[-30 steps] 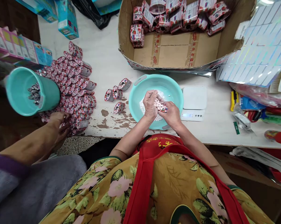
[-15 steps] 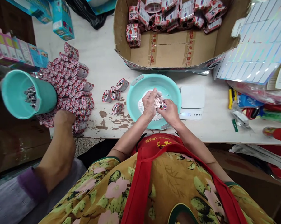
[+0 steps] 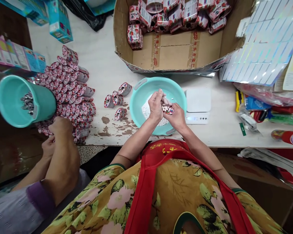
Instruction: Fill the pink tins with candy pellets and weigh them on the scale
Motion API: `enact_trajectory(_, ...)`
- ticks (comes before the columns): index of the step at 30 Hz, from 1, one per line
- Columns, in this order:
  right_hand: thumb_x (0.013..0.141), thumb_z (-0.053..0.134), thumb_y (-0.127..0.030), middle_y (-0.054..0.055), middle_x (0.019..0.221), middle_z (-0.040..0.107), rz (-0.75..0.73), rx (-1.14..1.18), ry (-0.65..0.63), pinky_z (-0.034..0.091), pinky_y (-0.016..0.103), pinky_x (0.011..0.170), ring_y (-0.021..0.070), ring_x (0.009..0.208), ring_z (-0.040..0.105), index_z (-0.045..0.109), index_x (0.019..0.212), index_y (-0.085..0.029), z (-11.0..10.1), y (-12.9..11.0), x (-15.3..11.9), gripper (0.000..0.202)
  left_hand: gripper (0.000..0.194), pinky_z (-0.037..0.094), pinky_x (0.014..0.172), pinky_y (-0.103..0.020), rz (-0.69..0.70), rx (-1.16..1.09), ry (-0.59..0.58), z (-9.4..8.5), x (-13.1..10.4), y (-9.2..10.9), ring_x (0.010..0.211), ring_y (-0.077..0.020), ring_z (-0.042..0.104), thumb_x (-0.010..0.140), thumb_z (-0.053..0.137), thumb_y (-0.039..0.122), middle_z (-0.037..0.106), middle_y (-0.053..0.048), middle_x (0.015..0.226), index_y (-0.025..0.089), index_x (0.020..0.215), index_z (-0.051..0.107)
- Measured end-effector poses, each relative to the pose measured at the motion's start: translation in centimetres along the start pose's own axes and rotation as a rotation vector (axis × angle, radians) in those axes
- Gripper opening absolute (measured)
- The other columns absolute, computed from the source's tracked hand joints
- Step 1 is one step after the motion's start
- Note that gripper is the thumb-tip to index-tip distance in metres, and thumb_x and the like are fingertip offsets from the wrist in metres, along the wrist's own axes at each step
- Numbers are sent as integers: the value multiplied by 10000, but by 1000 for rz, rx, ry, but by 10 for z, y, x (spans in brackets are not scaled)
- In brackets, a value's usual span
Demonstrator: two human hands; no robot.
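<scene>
Over the turquoise basin (image 3: pixel 138 100), the right hand (image 3: pixel 177 117) is clamped on a strawberry-print carton (image 3: pixel 169 111), white pellets (image 3: pixel 165 108) at its mouth. The left hand (image 3: pixel 155 106) curls beside them; whether its fingers grip any, I cannot tell. Right of the basin, a digital scale (image 3: pixel 198 101) sits on the counter (image 3: pixel 102 74).

Location type: packing workshop. Reference: the turquoise basin (image 3: pixel 137 105) holding small white pieces (image 3: pixel 145 110). A digital scale (image 3: pixel 198 100) sits just right of it. Beyond it stands an open carton (image 3: pixel 175 52) of printed containers (image 3: pixel 190 11). Left of it, a co-worker's hand (image 3: pixel 62 125) is positioned at stacked containers (image 3: pixel 63 81) on the same worn worktable (image 3: pixel 100 61).
</scene>
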State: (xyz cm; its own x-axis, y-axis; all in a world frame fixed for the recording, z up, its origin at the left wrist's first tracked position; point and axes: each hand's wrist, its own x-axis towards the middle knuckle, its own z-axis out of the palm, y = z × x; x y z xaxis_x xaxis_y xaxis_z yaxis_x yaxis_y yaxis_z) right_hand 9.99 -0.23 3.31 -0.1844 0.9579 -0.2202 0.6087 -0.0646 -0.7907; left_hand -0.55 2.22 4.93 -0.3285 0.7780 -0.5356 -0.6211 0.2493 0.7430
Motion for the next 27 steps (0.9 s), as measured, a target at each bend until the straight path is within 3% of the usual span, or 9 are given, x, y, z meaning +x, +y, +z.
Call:
enact_trajectory(9,709,757,-276,41,935,672,-19,147,44,522,371,854,232,905,636,663,889,-207,3,7,2,215,388,502,562,-184,-70,64,-110,6,-11,9,563,-109,644,958,600,585,533,55,566,197,953,596)
enact_trajectory(13,698,811,-320,40,1056,708,-68,302,23,530,399,967,235,1027,663,715,1047,-229,-9,11,-4,373,339,517,614,-205,51,41,-92,-2,-1,16,609,-113,644,991,562,539,546,40,622,204,973,602)
enact_trajectory(16,705,838,-378,36,1102,708,-63,359,127,552,401,960,218,1026,675,706,1126,-245,-37,27,-7,461,331,521,660,-226,208,110,-38,-27,22,13,684,-122,649,1001,531,527,594,12,721,211,1022,628)
enact_trajectory(18,700,842,-400,39,1108,695,-30,319,314,564,406,950,212,1014,675,687,1138,-234,-59,49,-3,494,297,531,705,-257,254,291,-46,-47,39,-1,771,-145,657,983,563,485,640,-20,827,203,1016,648)
enact_trajectory(21,696,823,-431,54,1098,675,36,204,540,557,434,982,218,1018,668,660,1113,-196,-82,94,16,505,169,526,908,-361,242,834,-230,-62,56,-37,988,-218,649,930,631,325,693,-84,1009,172,972,689)
enact_trajectory(24,717,783,-464,83,1117,657,100,117,579,538,464,1014,234,1050,655,642,1100,-178,-91,131,35,499,244,405,1103,-449,332,1335,-446,-49,60,-78,1269,-288,531,953,579,247,647,-136,1322,172,1151,701)
enact_trajectory(27,761,745,-504,126,1228,604,88,-39,593,486,545,1068,291,1210,583,605,1187,-193,-90,137,36,546,355,379,1091,-485,419,1578,-481,-27,52,-107,1356,-321,426,1016,478,300,548,-151,1466,180,1311,635)
